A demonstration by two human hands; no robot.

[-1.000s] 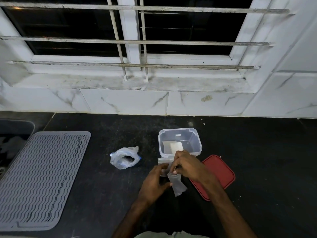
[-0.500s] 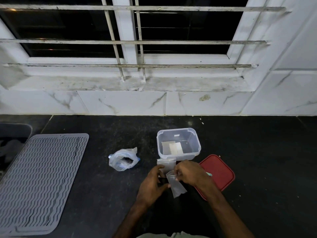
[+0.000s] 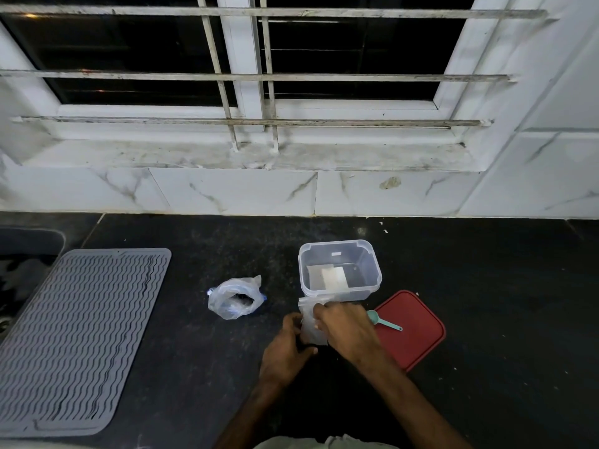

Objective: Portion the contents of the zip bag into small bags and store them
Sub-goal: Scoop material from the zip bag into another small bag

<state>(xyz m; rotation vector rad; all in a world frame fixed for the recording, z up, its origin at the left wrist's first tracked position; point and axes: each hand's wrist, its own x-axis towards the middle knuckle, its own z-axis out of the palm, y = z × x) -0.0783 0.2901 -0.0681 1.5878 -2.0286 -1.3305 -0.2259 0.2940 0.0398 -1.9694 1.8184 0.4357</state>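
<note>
Lower centre: the left hand (image 3: pixel 285 348) and right hand (image 3: pixel 348 332) meet over the dark surface (image 3: pixel 194 377). Both pinch a small clear bag (image 3: pixel 309 330), the left at its left edge and the right near its top. Just above them in the frame stands an open clear container (image 3: pixel 372 264) with flat white packets (image 3: pixel 329 277) on its floor. A red lid (image 3: pixel 418 335) lies to the lower right of the container, and a teal scoop (image 3: pixel 387 324) rests on it. The zip bag (image 3: pixel 235 303) sits crumpled left of the hands, apart from them. A grey ridged mat (image 3: pixel 81 335) occupies the lower left.
</note>
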